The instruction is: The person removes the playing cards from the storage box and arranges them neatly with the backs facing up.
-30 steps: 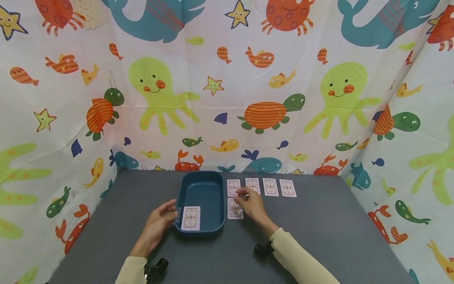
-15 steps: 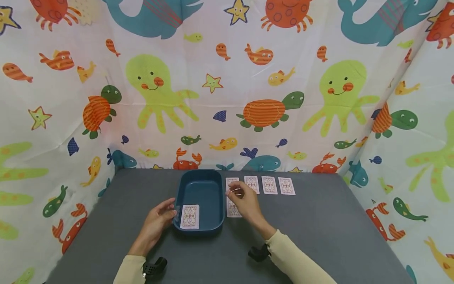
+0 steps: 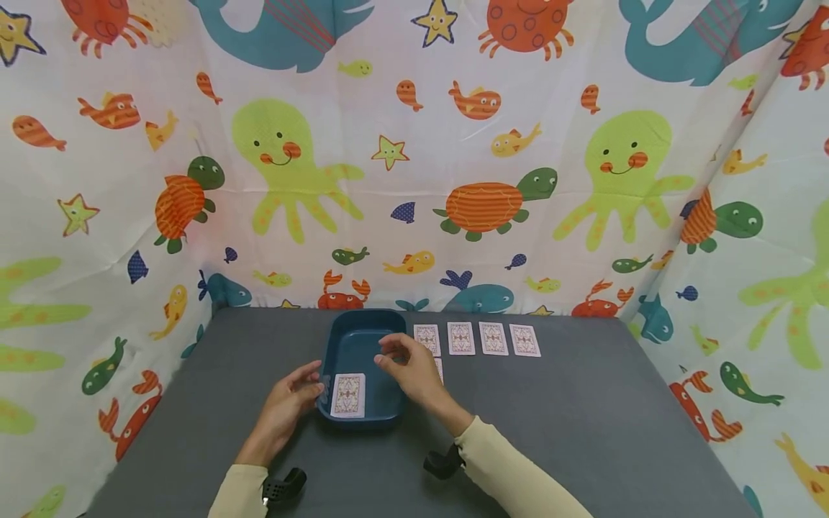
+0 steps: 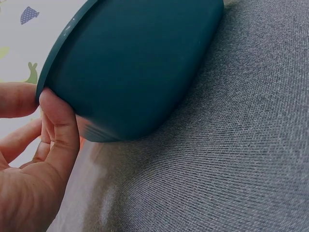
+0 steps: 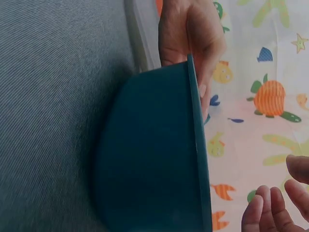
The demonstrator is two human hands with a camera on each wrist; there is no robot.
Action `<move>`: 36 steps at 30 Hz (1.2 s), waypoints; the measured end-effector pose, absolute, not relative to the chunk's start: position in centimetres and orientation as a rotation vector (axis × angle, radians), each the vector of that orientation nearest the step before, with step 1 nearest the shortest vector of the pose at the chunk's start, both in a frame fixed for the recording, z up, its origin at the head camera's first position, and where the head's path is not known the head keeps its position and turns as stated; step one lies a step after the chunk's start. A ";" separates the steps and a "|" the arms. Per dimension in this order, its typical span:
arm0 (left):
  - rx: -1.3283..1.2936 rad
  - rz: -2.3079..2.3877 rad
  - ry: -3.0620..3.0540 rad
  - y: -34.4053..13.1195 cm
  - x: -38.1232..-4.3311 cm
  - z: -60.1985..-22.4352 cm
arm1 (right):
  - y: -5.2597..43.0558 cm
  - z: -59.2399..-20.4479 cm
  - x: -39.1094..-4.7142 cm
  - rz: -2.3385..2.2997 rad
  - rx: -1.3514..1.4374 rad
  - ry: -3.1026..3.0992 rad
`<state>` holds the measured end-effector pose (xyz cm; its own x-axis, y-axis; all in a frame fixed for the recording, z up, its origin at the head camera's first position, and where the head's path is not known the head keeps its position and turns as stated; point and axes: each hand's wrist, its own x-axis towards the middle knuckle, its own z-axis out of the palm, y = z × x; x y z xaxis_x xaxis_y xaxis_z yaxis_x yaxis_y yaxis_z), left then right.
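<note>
My left hand [image 3: 285,406] holds the left rim of a dark teal tray [image 3: 329,345]; in the left wrist view the thumb and a finger pinch that rim. A playing card or stack of cards [image 3: 347,396] lies face down inside, at the tray's near left. Over the tray's right half is my right hand [image 3: 411,370], its fingers loosely bent. Nothing shows between its thumb and fingertips [image 5: 263,208] in the right wrist view. A face-down card [image 3: 440,368] right of the tray is mostly hidden behind that hand.
Several face-down playing cards [image 3: 494,338] form a row on the grey table [image 3: 583,432], right of the tray at the far edge. A white curtain [image 3: 414,194] printed with sea animals surrounds the table at the back and sides. Black devices [image 3: 443,462] are worn on the wrists.
My right hand has moved left, from above the cards beside the tray to above the tray. The left hand keeps its hold on the rim, and the cards lie as before.
</note>
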<state>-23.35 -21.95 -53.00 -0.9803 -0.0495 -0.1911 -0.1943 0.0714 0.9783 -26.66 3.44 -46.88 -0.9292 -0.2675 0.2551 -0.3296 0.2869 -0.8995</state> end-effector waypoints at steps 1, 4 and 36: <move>-0.255 2.057 2.216 -21.9 -23.3 -53.0 | 3.2 -47.0 -26.7 1.755 0.583 -2.486; -0.245 2.071 2.201 -21.9 -23.3 -53.0 | 2.3 -47.3 -26.9 1.790 0.601 -2.498; -0.257 2.072 2.196 -22.2 -23.2 -53.4 | -1.9 -50.3 -29.2 1.699 0.474 -2.840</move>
<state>-23.15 -22.18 -53.39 -0.9794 -0.0466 -0.1966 -0.1990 0.0535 0.9785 -29.25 -1.85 -50.25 -0.9400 -0.3400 -0.0274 -0.1367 0.4491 -0.8830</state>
